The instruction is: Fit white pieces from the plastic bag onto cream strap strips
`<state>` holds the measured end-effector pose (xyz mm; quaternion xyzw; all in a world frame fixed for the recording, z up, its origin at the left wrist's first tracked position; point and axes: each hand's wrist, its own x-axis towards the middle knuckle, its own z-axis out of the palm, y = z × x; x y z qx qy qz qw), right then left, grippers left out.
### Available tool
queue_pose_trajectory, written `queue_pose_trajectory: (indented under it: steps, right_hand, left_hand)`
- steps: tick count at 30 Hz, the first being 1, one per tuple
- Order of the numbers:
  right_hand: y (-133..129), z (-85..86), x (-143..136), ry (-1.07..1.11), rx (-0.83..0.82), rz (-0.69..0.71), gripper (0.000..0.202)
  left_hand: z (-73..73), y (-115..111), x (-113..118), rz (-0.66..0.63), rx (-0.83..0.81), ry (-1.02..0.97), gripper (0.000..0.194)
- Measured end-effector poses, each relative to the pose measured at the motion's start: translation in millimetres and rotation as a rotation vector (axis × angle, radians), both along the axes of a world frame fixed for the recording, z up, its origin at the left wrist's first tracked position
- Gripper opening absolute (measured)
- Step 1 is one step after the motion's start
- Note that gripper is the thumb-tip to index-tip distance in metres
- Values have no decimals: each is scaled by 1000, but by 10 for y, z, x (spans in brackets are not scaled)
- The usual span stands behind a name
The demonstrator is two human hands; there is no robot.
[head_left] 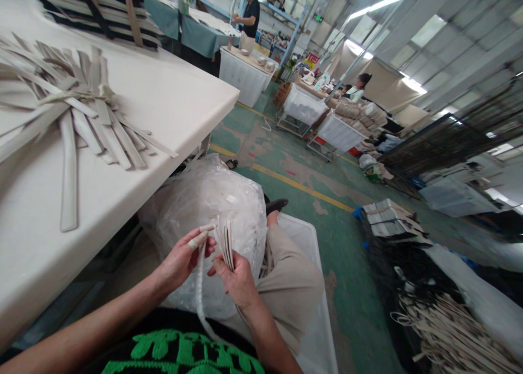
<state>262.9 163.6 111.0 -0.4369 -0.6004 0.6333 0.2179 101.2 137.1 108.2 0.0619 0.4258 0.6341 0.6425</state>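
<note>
Above my lap, my left hand [191, 254] pinches the end of a long pale strip [200, 292], which hangs down towards my shirt. Light tape is wrapped round a finger of that hand. Close beside it on the right, my right hand [237, 279] is closed round a small bunch of thin beige strips [226, 240] that stick up from the fist. Behind both hands is a large clear plastic bag [220, 191]. A loose pile of flat beige strips [92, 112] lies on the white table at the left, some tied together.
The white table [196, 96] reaches in from the left, with strapped bundles [106, 9] at its back. A white bin [302, 235] is beside my leg. More strips [457, 330] lie at the lower right. Two people [250, 14] [357, 91] are at far tables.
</note>
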Motion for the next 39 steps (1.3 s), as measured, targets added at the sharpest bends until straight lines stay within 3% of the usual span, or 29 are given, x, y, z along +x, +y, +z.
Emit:
queue_pose_trajectory:
  steps: [4, 7, 12, 15, 21, 29, 34, 39]
  right_hand:
    - [-54, 37, -16, 51, 47, 95, 33]
    - [-124, 37, -65, -14, 126, 148, 33]
    - [-199, -32, -137, -209, 273, 95, 7]
    - [-167, -28, -124, -168, 254, 35, 3]
    - [-84, 28, -62, -133, 256, -25, 15]
    - [14, 83, 4, -4, 229, -34, 20]
    - [222, 149, 110, -52, 213, -220, 36]
    - [345, 292, 37, -106, 191, -44, 24]
  left_hand:
    - [-13, 0, 11, -7, 26, -7, 42]
    - [-20, 20, 26, 61, -21, 13, 44]
    - [-32, 33, 26, 106, -45, 44, 38]
    - [-34, 24, 21, 36, -8, 76, 29]
    - [-10, -28, 166, -112, 43, 68, 40]
    - [-157, -138, 277, -215, 131, 321, 34]
    - [-140, -125, 236, -266, 103, 480, 35]
    - [-159, -161, 303, -425, 146, 471, 39]
